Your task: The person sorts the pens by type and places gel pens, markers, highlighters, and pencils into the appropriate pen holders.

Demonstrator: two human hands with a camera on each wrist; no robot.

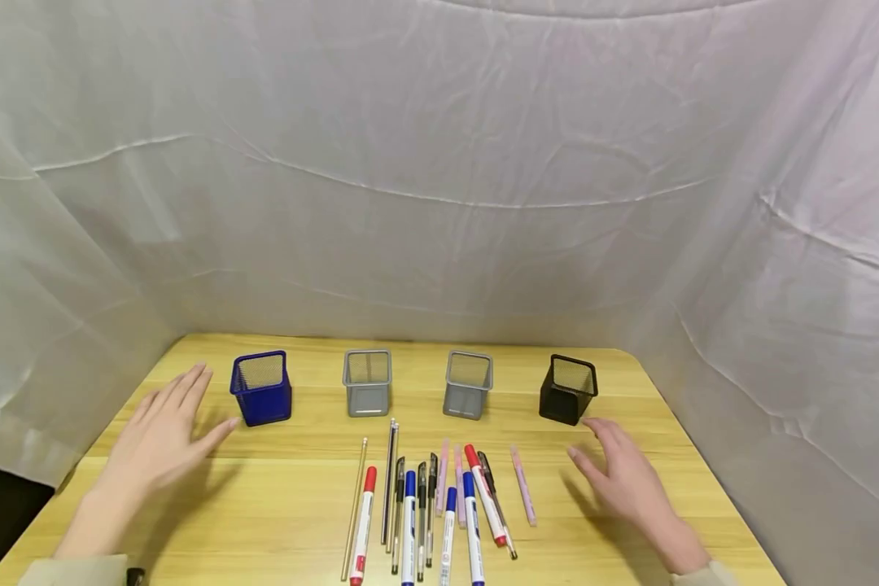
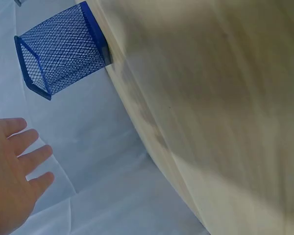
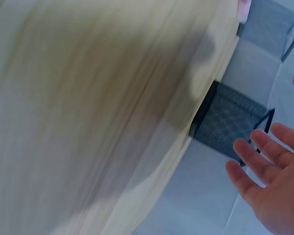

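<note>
My left hand (image 1: 163, 435) hovers over the table's left side with fingers spread, its thumb near a blue mesh pen holder (image 1: 265, 403). Nothing is in it. On the right, my right hand (image 1: 625, 472) is held with relaxed fingers near a black mesh pen holder (image 1: 562, 401), also holding nothing. Between the hands lie red markers (image 1: 364, 521), blue markers (image 1: 408, 525), black gel pens (image 1: 421, 517), pink pens (image 1: 523, 486) and pencils (image 1: 355, 509). The left wrist view shows the blue holder beyond the fingers; in the right wrist view, fingertips overlap the black holder's rim.
Two grey mesh pen holders, one left of centre (image 1: 368, 399) and one right of centre (image 1: 465, 400), stand between the blue and black ones in a row. Behind and beside the wooden table (image 1: 264, 521) hangs a pale cloth (image 1: 425, 260).
</note>
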